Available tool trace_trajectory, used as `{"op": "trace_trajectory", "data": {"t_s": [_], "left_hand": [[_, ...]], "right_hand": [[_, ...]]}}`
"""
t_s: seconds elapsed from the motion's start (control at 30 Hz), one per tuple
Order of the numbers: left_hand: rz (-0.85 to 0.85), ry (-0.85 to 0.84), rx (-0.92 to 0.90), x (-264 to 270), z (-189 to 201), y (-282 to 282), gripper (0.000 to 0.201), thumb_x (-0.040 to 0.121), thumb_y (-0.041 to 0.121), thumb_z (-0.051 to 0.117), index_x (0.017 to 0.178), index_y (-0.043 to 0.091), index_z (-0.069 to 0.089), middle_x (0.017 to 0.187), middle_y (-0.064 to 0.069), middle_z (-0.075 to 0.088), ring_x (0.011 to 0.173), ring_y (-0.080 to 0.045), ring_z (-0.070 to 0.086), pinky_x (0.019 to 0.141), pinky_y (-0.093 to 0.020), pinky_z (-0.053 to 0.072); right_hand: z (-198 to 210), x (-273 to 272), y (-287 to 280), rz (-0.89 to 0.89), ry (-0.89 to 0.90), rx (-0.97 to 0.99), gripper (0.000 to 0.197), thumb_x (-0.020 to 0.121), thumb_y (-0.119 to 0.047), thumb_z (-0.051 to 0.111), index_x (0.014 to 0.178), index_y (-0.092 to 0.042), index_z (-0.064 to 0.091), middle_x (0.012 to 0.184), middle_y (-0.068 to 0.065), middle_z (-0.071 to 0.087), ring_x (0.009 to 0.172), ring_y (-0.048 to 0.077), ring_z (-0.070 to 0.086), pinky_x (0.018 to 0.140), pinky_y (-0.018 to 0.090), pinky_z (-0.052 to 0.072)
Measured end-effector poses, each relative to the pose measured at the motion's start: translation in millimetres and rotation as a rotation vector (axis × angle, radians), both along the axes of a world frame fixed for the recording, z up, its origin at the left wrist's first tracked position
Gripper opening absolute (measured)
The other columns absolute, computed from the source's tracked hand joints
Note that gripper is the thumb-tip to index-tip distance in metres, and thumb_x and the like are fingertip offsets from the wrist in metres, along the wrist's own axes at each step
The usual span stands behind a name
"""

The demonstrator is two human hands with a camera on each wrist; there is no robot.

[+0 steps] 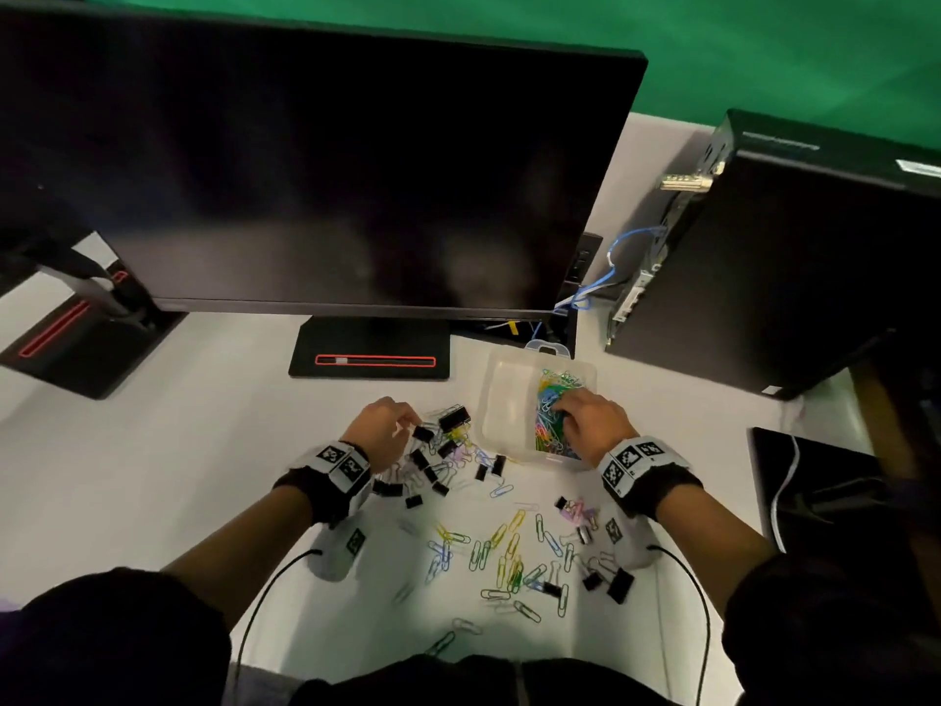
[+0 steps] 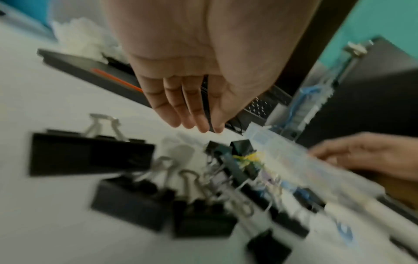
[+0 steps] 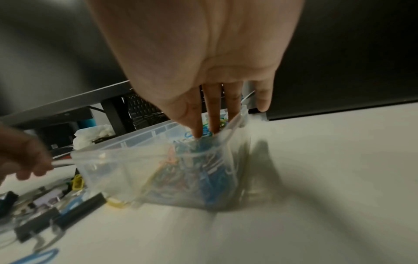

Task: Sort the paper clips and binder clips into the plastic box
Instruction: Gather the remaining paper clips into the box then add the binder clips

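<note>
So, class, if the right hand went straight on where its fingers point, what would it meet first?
Likely the coloured wire paper clips in the clear plastic box, just below the right hand.
</note>
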State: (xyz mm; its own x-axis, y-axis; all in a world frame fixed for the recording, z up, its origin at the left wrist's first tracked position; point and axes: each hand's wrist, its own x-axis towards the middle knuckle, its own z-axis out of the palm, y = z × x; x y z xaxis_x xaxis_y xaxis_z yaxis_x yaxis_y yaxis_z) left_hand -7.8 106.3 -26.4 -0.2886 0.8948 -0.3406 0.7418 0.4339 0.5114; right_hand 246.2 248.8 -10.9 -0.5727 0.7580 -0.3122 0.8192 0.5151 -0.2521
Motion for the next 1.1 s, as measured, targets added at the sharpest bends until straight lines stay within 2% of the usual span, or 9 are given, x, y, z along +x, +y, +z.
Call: {"op": "trace_trajectory", "data": {"t_s": [0.13,0.27,0.37,0.47,0.63,0.8,0.93,1.03,1.1], "left_hand": [[-0.117,0.057,-0.001,3.5,-8.5,-11.4,0.037,0.09,0.017,0.05,0.127,0.017,0.05,0.127,-0.011,0.047,0.121,-0.027,0.043,0.104,-0.034,0.034],[-0.095,0.054,0.044,12.9,-10.0,-4.3,0.039,0.088,0.025,0.055,0.126,0.018,0.049,0.124,-0.009,0.047,0.121,-0.025,0.043,0.104,-0.034,0.036],[-0.036,0.033,0.032,19.0,-9.0,4.0,0.039,0.085,0.03,0.06,0.12,0.017,0.051,0.12,-0.009,0.047,0.115,-0.025,0.046,0.099,-0.033,0.04],[-0.056,0.047,0.012,21.4,-10.6,4.6,0.045,0.079,0.03,0.067,0.119,0.016,0.052,0.12,-0.009,0.045,0.111,-0.025,0.048,0.096,-0.033,0.042],[-0.08,0.092,0.002,14.1,-17.6,-7.4,0.046,0.077,0.026,0.069,0.118,0.014,0.053,0.121,-0.009,0.044,0.107,-0.026,0.051,0.093,-0.031,0.044],[-0.066,0.151,-0.002,2.2,-20.6,-15.8,0.044,0.082,0.031,0.063,0.121,0.015,0.051,0.126,-0.008,0.044,0.117,-0.026,0.042,0.098,-0.035,0.04],[-0.07,0.179,0.067,7.4,-19.3,-9.9,0.04,0.083,0.035,0.06,0.118,0.018,0.054,0.124,-0.006,0.047,0.116,-0.024,0.04,0.098,-0.036,0.04],[-0.079,0.164,0.063,17.9,-18.5,0.2,0.039,0.083,0.034,0.061,0.118,0.019,0.055,0.124,-0.006,0.049,0.115,-0.024,0.042,0.098,-0.036,0.04],[-0.073,0.14,0.04,22.9,-19.0,6.5,0.04,0.082,0.033,0.061,0.119,0.019,0.055,0.124,-0.006,0.049,0.116,-0.024,0.042,0.099,-0.038,0.039]], "right_hand": [[3.7,-10.3,-7.5,-0.055,0.124,0.069,0.032,0.086,-0.013,0.048,0.115,-0.02,0.058,0.126,0.006,0.056,0.115,0.029,0.048,0.096,0.04,0.038],[10.2,-39.4,-21.5,-0.011,0.223,0.058,0.029,0.084,-0.013,0.051,0.11,-0.02,0.061,0.117,0.007,0.058,0.115,0.028,0.046,0.1,0.039,0.033],[10.8,-66.3,-30.0,0.101,0.172,0.034,0.028,0.086,-0.019,0.05,0.112,-0.024,0.058,0.114,0.005,0.057,0.112,0.027,0.044,0.098,0.04,0.035],[8.8,-92.2,-36.8,0.2,0.09,0.027,0.028,0.088,-0.023,0.049,0.114,-0.029,0.056,0.117,0.004,0.055,0.113,0.026,0.041,0.093,0.04,0.035],[2.7,-120.6,-40.9,0.311,-0.089,0.022,0.035,0.087,-0.024,0.053,0.121,-0.032,0.052,0.122,0.005,0.053,0.117,0.026,0.038,0.094,0.042,0.034],[-2.6,-129.3,-36.5,0.339,-0.219,0.023,0.038,0.081,-0.02,0.058,0.118,-0.029,0.053,0.116,0.006,0.055,0.115,0.026,0.037,0.091,0.04,0.035],[-3.9,-133.4,-32.3,0.345,-0.252,0.01,0.038,0.08,-0.021,0.059,0.117,-0.028,0.055,0.113,0.003,0.055,0.114,0.025,0.037,0.091,0.039,0.035],[-3.0,-134.9,-30.0,0.31,-0.233,-0.004,0.027,0.081,-0.023,0.06,0.108,-0.028,0.06,0.108,0.001,0.056,0.113,0.023,0.039,0.091,0.037,0.035],[-2.7,-135.3,-29.1,0.275,-0.199,-0.024,0.018,0.081,-0.023,0.06,0.097,-0.029,0.063,0.097,-0.002,0.056,0.11,0.021,0.04,0.089,0.035,0.034]]}}
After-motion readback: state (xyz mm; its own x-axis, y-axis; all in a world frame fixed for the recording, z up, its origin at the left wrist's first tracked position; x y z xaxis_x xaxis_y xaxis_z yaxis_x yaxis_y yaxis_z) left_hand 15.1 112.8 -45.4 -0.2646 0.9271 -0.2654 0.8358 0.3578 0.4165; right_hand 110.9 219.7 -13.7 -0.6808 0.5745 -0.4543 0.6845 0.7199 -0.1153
